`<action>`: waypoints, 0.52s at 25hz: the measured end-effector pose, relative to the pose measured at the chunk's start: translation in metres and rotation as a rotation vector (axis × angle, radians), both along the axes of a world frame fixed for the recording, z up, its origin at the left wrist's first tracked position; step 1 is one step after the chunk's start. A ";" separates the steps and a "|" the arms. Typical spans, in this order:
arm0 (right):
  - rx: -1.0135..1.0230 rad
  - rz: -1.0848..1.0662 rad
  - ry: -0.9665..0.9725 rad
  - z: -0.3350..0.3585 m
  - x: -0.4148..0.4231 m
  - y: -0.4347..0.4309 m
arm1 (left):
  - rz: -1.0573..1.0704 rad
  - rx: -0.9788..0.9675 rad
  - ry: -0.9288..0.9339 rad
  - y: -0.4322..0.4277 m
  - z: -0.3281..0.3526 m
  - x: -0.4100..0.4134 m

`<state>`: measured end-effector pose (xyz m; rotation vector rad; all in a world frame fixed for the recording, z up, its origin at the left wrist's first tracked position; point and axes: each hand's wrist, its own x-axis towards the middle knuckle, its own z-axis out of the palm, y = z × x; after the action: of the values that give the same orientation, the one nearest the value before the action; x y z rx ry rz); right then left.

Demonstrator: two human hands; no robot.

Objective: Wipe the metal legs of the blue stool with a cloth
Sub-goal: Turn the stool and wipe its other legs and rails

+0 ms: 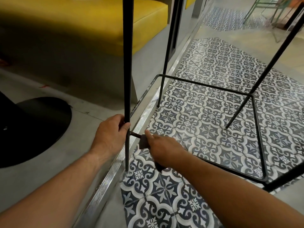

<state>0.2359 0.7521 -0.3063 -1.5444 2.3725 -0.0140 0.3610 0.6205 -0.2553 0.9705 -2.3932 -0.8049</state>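
Note:
The stool's black metal legs (127, 66) rise out of the top of the view; its seat is out of sight. A thin black footrest frame (209, 85) joins the legs low above the floor. My left hand (109, 134) grips the near left leg just above the near crossbar. My right hand (162, 148) holds a dark grey cloth (143, 142) wrapped on that near crossbar, close to the left leg, index finger stretched along it. Part of the cloth hangs dark below my right wrist.
Patterned blue-and-white tiles (213, 122) lie under the stool, bordered by a metal strip (115, 163) and grey concrete floor. A round black table base (32, 129) sits at left. A yellow bench (131, 22) stands behind. Green chair legs (256, 7) show at far right.

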 end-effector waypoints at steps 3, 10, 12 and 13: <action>-0.073 -0.085 0.058 0.008 0.017 -0.043 | 0.010 -0.011 -0.011 -0.001 -0.002 -0.001; -0.006 0.170 -0.007 -0.004 -0.006 -0.006 | 0.013 -0.003 0.005 0.001 -0.002 -0.001; -0.006 0.003 -0.070 0.000 -0.008 -0.015 | 0.026 0.018 0.005 0.002 -0.002 -0.002; -0.025 -0.016 -0.031 0.003 -0.003 -0.025 | 0.034 0.013 -0.001 0.002 -0.003 -0.002</action>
<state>0.2329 0.7271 -0.3036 -1.5252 2.3697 -0.0709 0.3589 0.6226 -0.2580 1.0142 -2.3691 -0.8082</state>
